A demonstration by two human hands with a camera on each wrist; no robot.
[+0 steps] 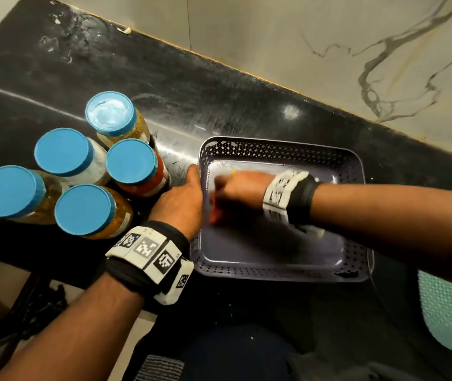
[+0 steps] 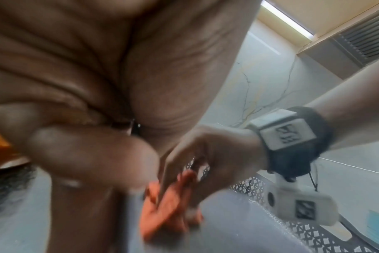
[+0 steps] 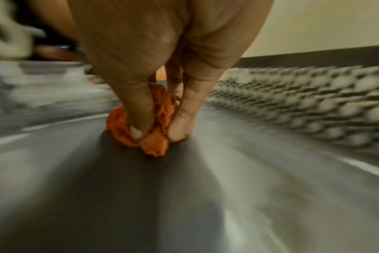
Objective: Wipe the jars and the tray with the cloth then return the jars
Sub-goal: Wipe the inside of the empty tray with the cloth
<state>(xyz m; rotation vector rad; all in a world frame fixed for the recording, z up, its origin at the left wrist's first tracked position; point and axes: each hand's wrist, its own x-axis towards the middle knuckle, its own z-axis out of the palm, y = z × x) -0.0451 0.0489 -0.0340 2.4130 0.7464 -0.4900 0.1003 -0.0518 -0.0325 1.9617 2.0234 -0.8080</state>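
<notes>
A grey tray point(image 1: 274, 145) with perforated walls sits on the black counter point(image 1: 164, 78). My right hand point(image 1: 236, 191) is inside it, fingers pinching a bunched orange cloth point(image 3: 156, 145) and pressing it onto the tray floor point(image 3: 141, 196) near the left wall. The cloth point(image 1: 215, 213) shows blurred under that hand in the head view. My left hand point(image 1: 183, 199) grips the tray's left rim. Several jars with blue lids point(image 1: 131, 163) stand upright in a cluster on the counter, left of the tray and outside it.
A marbled wall point(image 1: 329, 50) runs behind the counter. A teal meshed object point(image 1: 447, 306) lies at the right, past the tray's near corner. The counter's front edge is close below the jars, with floor beneath.
</notes>
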